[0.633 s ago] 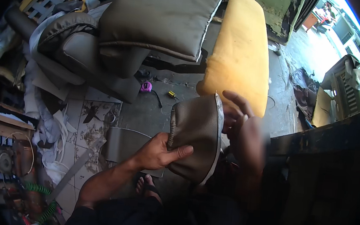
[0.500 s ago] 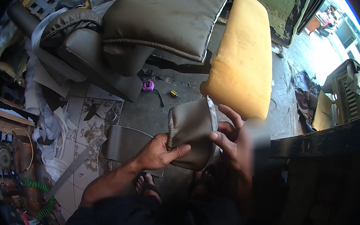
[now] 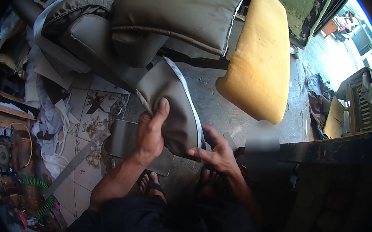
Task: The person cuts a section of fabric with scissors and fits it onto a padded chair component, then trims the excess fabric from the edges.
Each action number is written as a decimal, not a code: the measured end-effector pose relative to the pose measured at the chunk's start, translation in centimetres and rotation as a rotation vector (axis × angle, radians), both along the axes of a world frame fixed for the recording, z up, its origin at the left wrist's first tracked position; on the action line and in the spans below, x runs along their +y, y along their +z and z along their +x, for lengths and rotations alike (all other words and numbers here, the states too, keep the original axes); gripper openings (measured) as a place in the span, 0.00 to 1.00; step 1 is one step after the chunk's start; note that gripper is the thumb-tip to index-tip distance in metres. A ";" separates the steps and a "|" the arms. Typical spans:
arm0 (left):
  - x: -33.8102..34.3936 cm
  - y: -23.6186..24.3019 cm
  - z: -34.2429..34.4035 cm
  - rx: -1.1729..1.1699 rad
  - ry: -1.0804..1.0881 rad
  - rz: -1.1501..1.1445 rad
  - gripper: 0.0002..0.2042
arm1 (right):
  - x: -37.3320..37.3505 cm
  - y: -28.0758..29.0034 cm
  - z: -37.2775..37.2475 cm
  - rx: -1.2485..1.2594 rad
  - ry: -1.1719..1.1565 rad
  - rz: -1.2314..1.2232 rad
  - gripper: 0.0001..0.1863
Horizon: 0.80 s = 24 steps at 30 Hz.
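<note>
Above the grey floor [image 3: 223, 115], a grey-brown padded cushion [image 3: 173, 13] is being flanked on its right by a yellow foam slab [image 3: 262, 56]. Nearer, a grey-brown cover piece [image 3: 176, 104] with a white edge is being gripped at its left by the fingers of the left hand [image 3: 150, 135] and pinched at its lower right by those of the right hand [image 3: 219, 155].
</note>
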<state>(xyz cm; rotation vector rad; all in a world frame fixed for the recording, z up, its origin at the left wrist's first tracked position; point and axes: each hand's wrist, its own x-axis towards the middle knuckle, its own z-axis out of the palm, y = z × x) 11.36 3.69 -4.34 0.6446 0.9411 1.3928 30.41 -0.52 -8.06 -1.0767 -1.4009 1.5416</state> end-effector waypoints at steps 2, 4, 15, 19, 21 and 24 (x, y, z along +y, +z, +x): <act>1.7 -2.6 -1.7 0.037 0.048 -0.127 0.18 | 0.0 -2.4 0.2 -0.057 0.038 -0.177 0.33; 2.8 -4.0 -3.0 0.069 0.062 -0.158 0.19 | -0.2 -5.1 -0.2 -0.085 0.037 -0.261 0.34; 3.4 -9.4 -5.6 -0.430 -0.232 -0.349 0.28 | 0.5 -9.1 -1.9 -0.161 0.046 -0.014 0.38; 3.4 -11.6 -5.8 -0.537 -0.225 -0.329 0.31 | 0.7 -10.2 -2.4 0.143 0.009 -0.412 0.26; 1.3 -15.9 -5.9 -0.557 -0.315 -0.238 0.34 | 1.1 -10.4 -3.6 0.005 -0.059 -0.422 0.25; -3.9 -20.9 -3.1 -0.583 -0.481 -0.466 0.36 | 1.3 -16.6 -3.1 -0.401 -0.073 -0.322 0.32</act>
